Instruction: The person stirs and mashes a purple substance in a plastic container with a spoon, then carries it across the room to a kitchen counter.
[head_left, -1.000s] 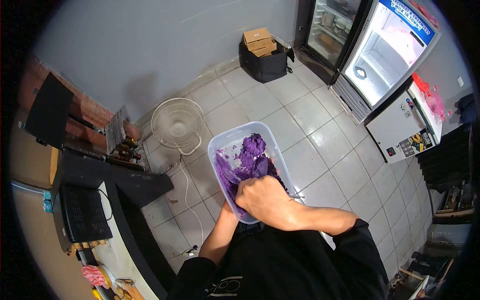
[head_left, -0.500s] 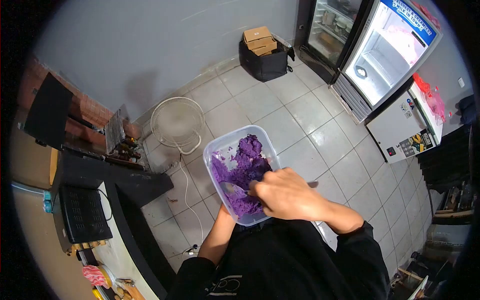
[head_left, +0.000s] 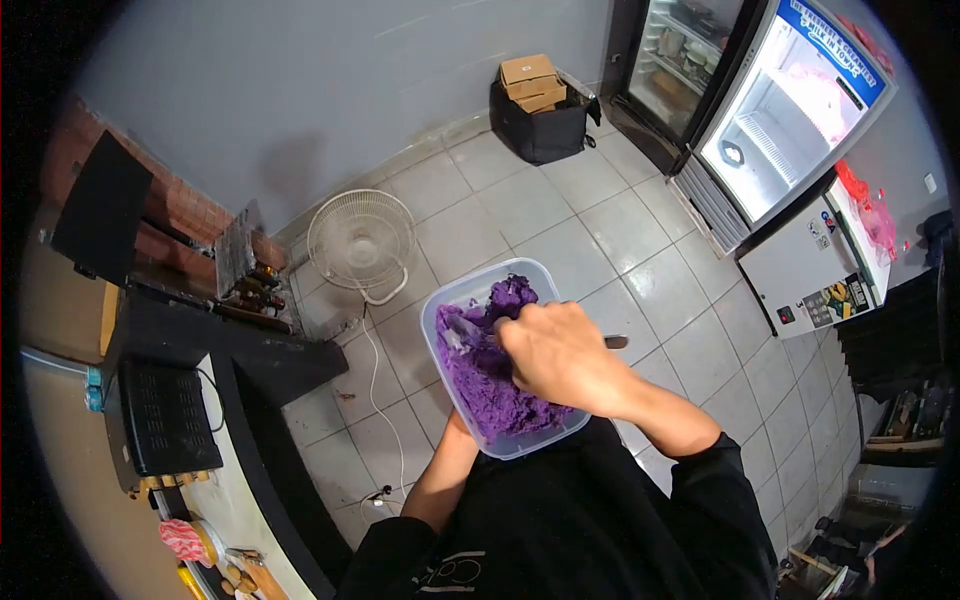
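Observation:
A clear plastic container (head_left: pixel 437 385) holds crumbly, deep purple mash (head_left: pixel 500 405), heaped along its length. My left hand (head_left: pixel 460 437) supports the container from below on its near left side; its fingers are hidden underneath. Wrapped round a metal spoon (head_left: pixel 617 342), my right hand (head_left: pixel 553 352) is over the container's right side. The spoon's handle end sticks out to the right of the fist, and its mash-smeared bowl lies in the mash near the left wall.
Ahead on the tiled floor stands a fan (head_left: pixel 362 240), its cord (head_left: pixel 378 400) trailing back. A black bag with cardboard boxes (head_left: pixel 540 115) sits by the wall. Fridges (head_left: pixel 785 130) and a white chest freezer (head_left: pixel 800 270) are at right, a counter with a black appliance (head_left: pixel 165 420) at left.
The spoon's bowl has moved forward from the near left part of the mash toward its middle left. The container has shifted slightly right and nearer, and more mash lies at its near end.

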